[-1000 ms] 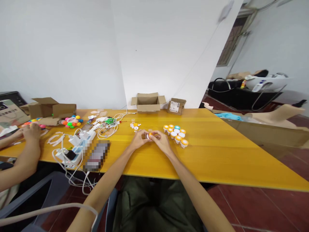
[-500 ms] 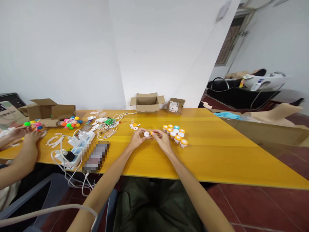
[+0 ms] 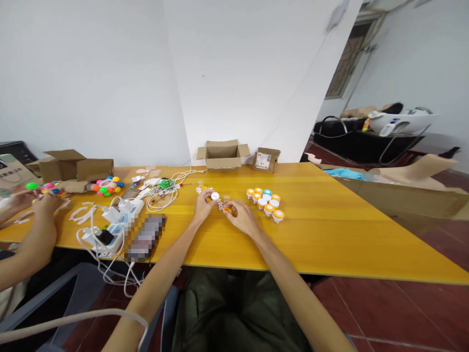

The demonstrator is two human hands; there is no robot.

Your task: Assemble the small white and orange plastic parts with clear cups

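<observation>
My left hand [image 3: 203, 205] pinches a small round white cap-like piece [image 3: 215, 195] between thumb and fingers, its flat face turned up. Lower and to the right, my right hand [image 3: 242, 216] has its fingertips closed on a small orange ring-like piece [image 3: 227, 210], partly hidden by the fingers. Between the hands lies a white openwork piece [image 3: 222, 206], with a clear disc [image 3: 226, 197] just behind it. Right of my right hand stand several small round pieces with orange, white and teal tops [image 3: 263, 202]. Loose white and orange parts [image 3: 200, 190] lie beyond my left hand.
An open cardboard box [image 3: 223, 162] and a smaller box [image 3: 266, 160] stand against the wall. Leftward lie a phone [image 3: 145, 237], power strips with plugs [image 3: 119, 222] and white cables. At far left, another person's hands [image 3: 46, 205] handle colourful balls.
My hands have moved apart: the left slightly left and away with the white piece, the right lower and nearer with the orange one. The white openwork piece between them now shows.
</observation>
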